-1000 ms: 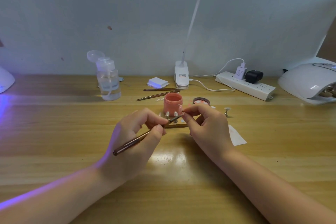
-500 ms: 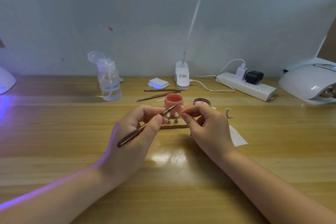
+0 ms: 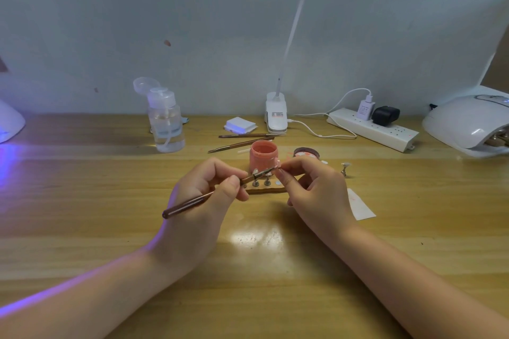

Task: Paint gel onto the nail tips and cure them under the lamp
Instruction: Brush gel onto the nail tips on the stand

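One nail tip (image 3: 278, 164) sits pinched between my right hand's (image 3: 316, 190) thumb and forefinger, raised just in front of the open pink gel pot (image 3: 263, 155) so reloading is a short reach. My left hand (image 3: 203, 201) grips the brush (image 3: 214, 193) like a pen; its long axis slants from lower left up to the right, bristles pointing at the tip. Spare tips wait on the wooden stand (image 3: 265, 188) directly below.
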`<state>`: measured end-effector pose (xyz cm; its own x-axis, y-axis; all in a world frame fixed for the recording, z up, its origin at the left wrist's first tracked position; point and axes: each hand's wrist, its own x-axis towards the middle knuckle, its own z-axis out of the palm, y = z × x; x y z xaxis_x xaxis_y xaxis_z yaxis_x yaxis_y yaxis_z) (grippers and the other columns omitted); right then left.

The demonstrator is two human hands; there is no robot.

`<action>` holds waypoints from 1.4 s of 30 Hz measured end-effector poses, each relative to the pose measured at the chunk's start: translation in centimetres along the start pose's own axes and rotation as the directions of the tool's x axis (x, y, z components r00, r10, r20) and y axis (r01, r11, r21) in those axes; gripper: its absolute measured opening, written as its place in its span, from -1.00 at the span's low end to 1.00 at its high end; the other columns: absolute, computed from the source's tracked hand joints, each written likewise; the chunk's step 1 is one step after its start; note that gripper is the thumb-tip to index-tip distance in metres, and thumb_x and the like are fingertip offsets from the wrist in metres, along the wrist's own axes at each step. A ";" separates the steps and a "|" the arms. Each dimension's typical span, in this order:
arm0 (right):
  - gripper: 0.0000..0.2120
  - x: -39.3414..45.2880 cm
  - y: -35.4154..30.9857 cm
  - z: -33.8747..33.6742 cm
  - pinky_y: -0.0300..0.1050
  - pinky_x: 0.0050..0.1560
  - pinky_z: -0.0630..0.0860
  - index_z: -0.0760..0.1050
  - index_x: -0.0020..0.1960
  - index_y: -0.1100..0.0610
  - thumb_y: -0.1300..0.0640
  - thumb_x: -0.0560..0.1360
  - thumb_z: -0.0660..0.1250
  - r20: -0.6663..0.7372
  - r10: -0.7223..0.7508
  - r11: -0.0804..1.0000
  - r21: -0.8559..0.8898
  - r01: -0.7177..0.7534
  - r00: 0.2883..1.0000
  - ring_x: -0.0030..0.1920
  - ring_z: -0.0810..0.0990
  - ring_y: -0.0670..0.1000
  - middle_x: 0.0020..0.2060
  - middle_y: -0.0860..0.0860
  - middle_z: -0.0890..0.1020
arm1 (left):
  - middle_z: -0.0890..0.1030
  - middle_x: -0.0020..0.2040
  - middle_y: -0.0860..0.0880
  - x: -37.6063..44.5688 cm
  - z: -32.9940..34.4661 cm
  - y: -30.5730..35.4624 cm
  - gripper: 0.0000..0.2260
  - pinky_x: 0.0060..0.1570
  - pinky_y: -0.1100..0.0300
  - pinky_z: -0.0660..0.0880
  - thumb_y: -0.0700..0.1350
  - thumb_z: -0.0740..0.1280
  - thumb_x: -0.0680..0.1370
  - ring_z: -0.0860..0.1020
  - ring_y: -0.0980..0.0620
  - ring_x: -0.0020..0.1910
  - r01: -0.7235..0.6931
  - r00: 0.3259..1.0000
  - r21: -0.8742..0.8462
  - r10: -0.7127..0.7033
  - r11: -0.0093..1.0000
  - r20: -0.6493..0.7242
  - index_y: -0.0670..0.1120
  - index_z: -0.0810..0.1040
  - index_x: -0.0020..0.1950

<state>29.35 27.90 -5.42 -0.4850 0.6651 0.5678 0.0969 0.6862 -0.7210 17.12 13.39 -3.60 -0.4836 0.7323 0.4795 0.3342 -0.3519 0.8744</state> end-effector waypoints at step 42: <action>-0.85 0.9 0.7 0.0 -0.13 -0.30 0.35 0.67 -0.14 -0.01 -0.06 0.47 0.40 0.009 0.259 0.886 -0.401 -0.234 0.966 -0.25 0.51 -0.02 -0.43 -0.14 0.53 | 0.64 -0.18 0.05 1.1 -0.1 -0.8 -0.85 0.24 -0.17 0.44 -0.05 0.29 0.42 0.62 0.14 -0.10 0.258 0.961 -0.288 -0.276 0.922 -0.022 0.08 0.67 -0.19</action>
<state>28.97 28.99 -5.42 -0.4514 0.8175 0.3576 0.5476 0.5702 -0.6123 16.20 14.45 -3.77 -0.5746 0.7879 0.2214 -0.0496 -0.3035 0.9515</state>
